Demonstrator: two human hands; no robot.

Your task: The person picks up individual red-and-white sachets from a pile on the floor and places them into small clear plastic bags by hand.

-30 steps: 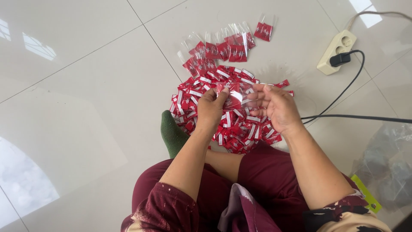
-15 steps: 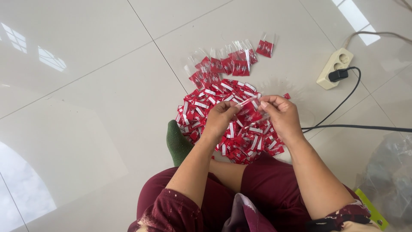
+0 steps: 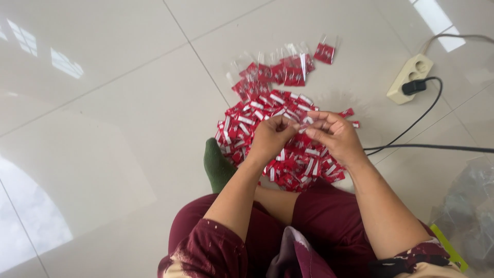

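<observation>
Red-and-white sachet [image 3: 303, 122] pinched between fingertips of left hand [image 3: 270, 138] and right hand [image 3: 334, 135] above loose sachet pile [image 3: 267, 134] mid-floor; filled clear bags [image 3: 288, 69] beyond, near extension socket [image 3: 409, 78]; most sachets unbagged.

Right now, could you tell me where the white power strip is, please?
In the head view, the white power strip lies on the tiled floor at upper right, beyond the pile of red packets, with a black plug in it.
</observation>
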